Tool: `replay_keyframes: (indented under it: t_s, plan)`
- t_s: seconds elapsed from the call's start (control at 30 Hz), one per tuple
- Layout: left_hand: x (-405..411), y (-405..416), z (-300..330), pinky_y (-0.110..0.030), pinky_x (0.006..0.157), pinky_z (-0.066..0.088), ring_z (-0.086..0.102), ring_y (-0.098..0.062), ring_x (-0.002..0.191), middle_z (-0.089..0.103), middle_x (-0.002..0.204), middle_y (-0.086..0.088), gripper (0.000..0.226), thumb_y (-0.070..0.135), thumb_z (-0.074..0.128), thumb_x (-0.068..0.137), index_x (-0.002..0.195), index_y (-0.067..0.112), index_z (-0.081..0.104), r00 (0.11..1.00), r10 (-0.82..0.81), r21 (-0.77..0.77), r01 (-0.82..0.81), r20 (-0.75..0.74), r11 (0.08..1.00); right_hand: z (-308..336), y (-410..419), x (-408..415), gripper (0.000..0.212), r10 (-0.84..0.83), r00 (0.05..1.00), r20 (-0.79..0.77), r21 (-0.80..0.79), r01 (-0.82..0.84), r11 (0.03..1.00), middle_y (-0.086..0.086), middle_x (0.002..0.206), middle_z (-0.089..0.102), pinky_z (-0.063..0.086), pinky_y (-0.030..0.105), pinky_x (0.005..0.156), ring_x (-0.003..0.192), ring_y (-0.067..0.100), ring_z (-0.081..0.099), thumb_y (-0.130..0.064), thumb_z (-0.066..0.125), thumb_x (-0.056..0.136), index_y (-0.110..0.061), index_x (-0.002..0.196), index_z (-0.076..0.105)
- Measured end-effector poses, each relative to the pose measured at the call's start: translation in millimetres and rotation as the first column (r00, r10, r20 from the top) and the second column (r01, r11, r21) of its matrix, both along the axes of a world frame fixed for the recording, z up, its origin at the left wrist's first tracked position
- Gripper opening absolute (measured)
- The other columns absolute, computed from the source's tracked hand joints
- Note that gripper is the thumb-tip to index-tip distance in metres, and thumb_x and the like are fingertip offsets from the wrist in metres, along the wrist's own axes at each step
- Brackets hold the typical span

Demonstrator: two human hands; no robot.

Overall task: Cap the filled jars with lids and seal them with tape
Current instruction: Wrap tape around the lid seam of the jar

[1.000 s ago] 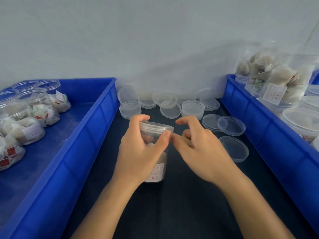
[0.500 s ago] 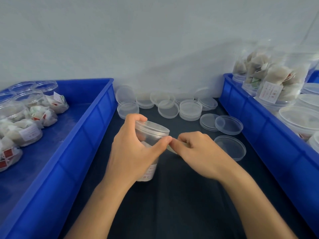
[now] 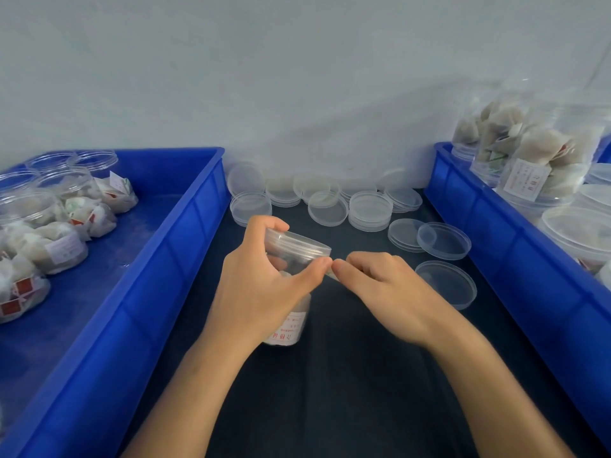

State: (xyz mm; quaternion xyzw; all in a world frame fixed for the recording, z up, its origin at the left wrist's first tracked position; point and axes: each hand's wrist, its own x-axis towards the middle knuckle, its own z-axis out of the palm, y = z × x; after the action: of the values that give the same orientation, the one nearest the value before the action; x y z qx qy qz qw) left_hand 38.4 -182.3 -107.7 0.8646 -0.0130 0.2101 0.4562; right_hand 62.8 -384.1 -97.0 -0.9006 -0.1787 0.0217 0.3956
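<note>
Between two blue bins on the dark bench (image 3: 347, 391), a capped clear jar (image 3: 291, 312) stands tilted slightly. One person's left hand (image 3: 261, 289) grips it near the top, fingers behind the lid (image 3: 297, 241) and thumb at its front edge. Touching that thumb tip, the right hand (image 3: 380, 285) has its fingers curled, pinching what looks like a thin clear strip of tape (image 3: 330, 276) at the lid's rim. Loose lids (image 3: 370, 209) lie behind, near the wall. Filled jars sit in the left bin (image 3: 158, 259) and right bin (image 3: 496, 233).
</note>
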Motion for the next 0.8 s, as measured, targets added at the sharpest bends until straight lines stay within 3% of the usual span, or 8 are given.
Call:
replay_keyframes:
  t_s: [0.17,0.3,0.43,0.67,0.8]
  plan:
    - [0.0,-0.1,0.0,-0.033,0.075,0.063,0.072,-0.002,0.088,0.071,0.101,0.015,0.067,0.079,0.071,0.064,0.118,0.048,0.045,1.0,0.006,0.013,-0.006,-0.002,1.0,-0.7,4.5,-0.1,0.057,-0.03,0.995,0.097,-0.002,0.031,1.0,-0.002,0.06,0.04,0.033,0.036,0.056,0.057,0.013,0.032,-0.057,0.05,0.099,-0.006,0.075,0.043]
    - [-0.5,-1.8,-0.7,-0.036,0.072,0.064,0.071,0.0,0.086,0.07,0.098,0.016,0.066,0.077,0.072,0.065,0.116,0.045,0.044,0.999,0.009,0.041,-0.01,0.033,0.999,-3.5,7.4,-2.8,0.05,-0.121,0.972,0.204,-0.044,0.132,0.99,-0.005,0.053,0.048,0.032,0.03,0.053,0.051,0.015,0.039,-0.055,0.055,0.096,-0.015,0.068,0.048]
    - [-0.3,1.9,-0.7,-0.031,0.07,0.063,0.072,-0.001,0.088,0.07,0.096,0.018,0.068,0.079,0.076,0.063,0.114,0.046,0.046,1.0,-0.011,0.016,0.01,0.023,1.0,-3.0,7.7,-3.2,0.046,-0.15,0.961,0.232,-0.044,0.164,0.985,-0.004,0.053,0.051,0.032,0.029,0.054,0.056,0.022,0.048,-0.053,0.058,0.092,-0.014,0.068,0.053]
    - [-0.8,5.0,1.1,-0.035,0.074,0.065,0.072,-0.003,0.089,0.071,0.096,0.013,0.066,0.076,0.077,0.059,0.111,0.048,0.049,0.999,-0.034,-0.044,0.033,-0.021,0.998,-2.2,9.1,-2.9,0.048,-0.14,0.964,0.225,0.012,0.14,0.99,0.002,0.055,0.05,0.034,0.03,0.051,0.05,0.014,0.038,-0.052,0.061,0.091,-0.011,0.067,0.051]
    - [0.2,5.1,-0.1,-0.027,0.069,0.063,0.072,0.003,0.087,0.069,0.102,0.032,0.061,0.072,0.077,0.06,0.108,0.044,0.051,0.999,-0.035,-0.075,0.034,-0.006,0.997,-2.6,11.6,-2.8,0.05,-0.137,0.968,0.212,0.069,0.125,0.99,0.003,0.053,0.044,0.032,0.03,0.05,0.05,0.012,0.035,-0.058,0.055,0.084,-0.011,0.069,0.049]
